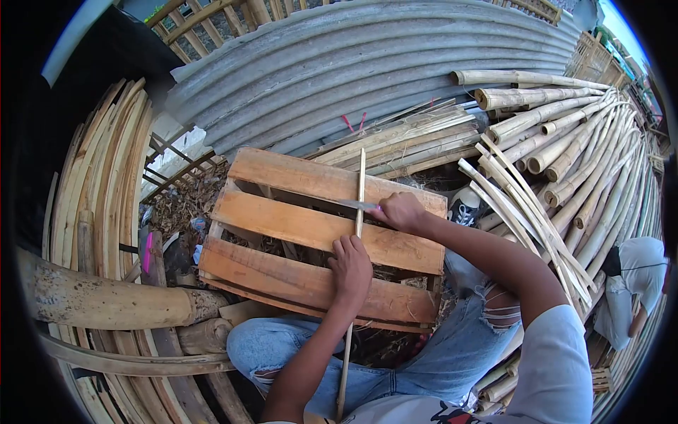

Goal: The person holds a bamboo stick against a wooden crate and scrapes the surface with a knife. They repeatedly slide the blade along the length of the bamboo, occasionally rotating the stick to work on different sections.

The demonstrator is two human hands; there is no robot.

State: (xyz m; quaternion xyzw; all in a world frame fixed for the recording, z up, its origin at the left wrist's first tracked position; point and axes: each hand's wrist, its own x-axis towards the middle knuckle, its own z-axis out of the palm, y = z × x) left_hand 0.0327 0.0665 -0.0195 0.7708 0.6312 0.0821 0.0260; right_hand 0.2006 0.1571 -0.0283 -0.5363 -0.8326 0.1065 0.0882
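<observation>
A thin bamboo strip (361, 177) lies across a slatted wooden crate (282, 219) and runs down over my lap. My left hand (349, 272) is closed around the strip at the crate's nearer slats. Just beyond it, my right hand (400, 212) grips a knife (347, 203). Part of the knife's pinkish handle shows by my fingers, and its blade points left across the strip. Whether the edge cuts into the strip cannot be made out. My legs in torn jeans (445, 318) are bent around the crate's near side.
Bamboo poles (558, 141) pile up at the right, with split strips (526, 212) before them. Corrugated sheeting (339, 63) stands behind. Long slats (106, 191) and a thick bamboo pole (113, 300) are at left. Another person (635, 283) is at far right.
</observation>
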